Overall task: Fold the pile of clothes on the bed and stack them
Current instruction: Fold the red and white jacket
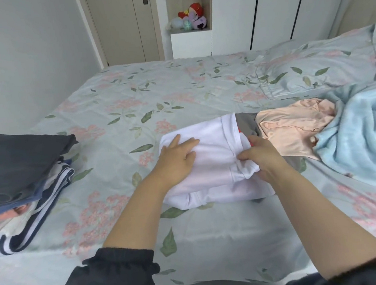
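Bed (132,97) | left hand (177,157) flat on white garment (216,137) | right hand (261,156) pinches hem

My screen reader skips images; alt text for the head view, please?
A white garment being folded on a floral bed: left hand pressing flat, right hand pinching its edge. Folded stack at left; peach garment and blue fleece unfolded at right.

My bare forearms reach to mid-frame. My left hand (179,159) lies flat, fingers straight, and my right hand (263,158) pinches the white garment (216,137).
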The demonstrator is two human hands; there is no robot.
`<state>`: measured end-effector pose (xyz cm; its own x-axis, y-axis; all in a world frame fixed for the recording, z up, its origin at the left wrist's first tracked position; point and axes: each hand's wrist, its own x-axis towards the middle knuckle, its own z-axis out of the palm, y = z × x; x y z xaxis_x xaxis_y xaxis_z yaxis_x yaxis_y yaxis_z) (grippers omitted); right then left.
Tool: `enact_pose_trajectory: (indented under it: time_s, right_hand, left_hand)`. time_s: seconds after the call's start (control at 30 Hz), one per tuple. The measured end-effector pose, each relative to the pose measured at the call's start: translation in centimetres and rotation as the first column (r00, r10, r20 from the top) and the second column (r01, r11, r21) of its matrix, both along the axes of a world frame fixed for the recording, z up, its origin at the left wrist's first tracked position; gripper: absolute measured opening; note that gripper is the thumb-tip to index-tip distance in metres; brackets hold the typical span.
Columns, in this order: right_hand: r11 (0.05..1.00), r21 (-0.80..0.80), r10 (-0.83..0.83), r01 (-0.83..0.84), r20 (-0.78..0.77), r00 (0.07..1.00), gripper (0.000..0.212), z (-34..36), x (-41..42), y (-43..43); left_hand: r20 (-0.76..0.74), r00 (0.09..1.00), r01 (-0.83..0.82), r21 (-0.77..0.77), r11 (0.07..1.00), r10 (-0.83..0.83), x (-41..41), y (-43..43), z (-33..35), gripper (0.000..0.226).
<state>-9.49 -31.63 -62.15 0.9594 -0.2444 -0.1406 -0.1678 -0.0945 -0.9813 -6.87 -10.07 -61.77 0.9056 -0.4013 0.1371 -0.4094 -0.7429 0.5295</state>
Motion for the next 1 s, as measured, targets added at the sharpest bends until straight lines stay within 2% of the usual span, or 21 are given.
enact_pose_trajectory:
  time_s: [0.1,0.2,0.23,0.3,0.4,0.5,0.6,0.7,0.8,0.87,1.0]
  right_hand:
    - [0.970,-0.241,-0.002,-0.014,-0.064,0.998,0.044,-0.4,-0.1,-0.7]
    - [0.885,-0.465,-0.038,-0.003,-0.079,0.996,0.025,-1.2,0.4,-0.7]
    - [0.874,-0.485,-0.074,0.040,-0.053,0.996,0.017,-1.1,0.7,-0.5]
    - [0.857,-0.506,-0.126,0.100,-0.016,0.992,0.014,-1.4,1.3,0.3]
    - [0.791,-0.606,-0.137,0.078,-0.051,0.989,0.048,-3.1,1.6,1.6]
    - [0.719,-0.680,-0.164,0.144,0.036,0.986,0.042,-4.3,1.9,1.1]
    - [0.728,-0.650,-0.239,0.216,0.054,0.969,0.044,-4.2,2.6,-0.1]
    - [0.629,-0.759,-0.257,0.167,0.000,0.966,0.050,-4.6,2.5,-0.5]
    - [0.557,-0.806,-0.282,0.200,0.044,0.958,0.049,-4.8,2.5,-0.9]
    - [0.574,-0.789,-0.315,0.219,0.035,0.949,0.055,-4.5,2.6,-1.5]
    - [0.809,-0.567,-0.262,0.156,-0.110,0.959,0.071,-3.9,2.7,-2.7]
  left_hand:
    - [-0.015,1.000,0.002,0.302,0.953,0.003,-0.3,-0.6,-1.6,0.049]
    - [0.072,0.997,-0.034,0.466,0.884,0.000,-0.8,-2.1,-3.3,0.055]
    - [0.103,0.995,-0.049,0.481,0.876,0.000,-0.8,-2.4,-3.7,0.056]
    - [0.146,0.989,-0.067,0.507,0.860,-0.009,-0.9,-2.8,-4.2,0.057]
    - [0.179,0.984,-0.079,0.538,0.839,-0.021,-1.2,-3.2,-4.7,0.058]
    - [0.194,0.981,-0.082,0.529,0.845,-0.027,-1.2,-3.2,-4.7,0.059]
    - [0.155,0.988,-0.062,0.481,0.874,-0.015,-0.8,-2.7,-4.1,0.058]
    - [0.068,0.997,-0.072,0.449,0.891,0.046,-0.6,-2.2,-3.9,0.056]
    - [0.071,0.996,-0.088,0.463,0.882,0.062,-0.9,-2.2,-4.3,0.055]
    - [0.108,0.993,-0.099,0.469,0.878,0.055,-1.0,-2.3,-4.7,0.056]
    - [0.197,0.980,-0.116,0.480,0.870,0.022,-0.8,-2.2,-5.5,0.057]
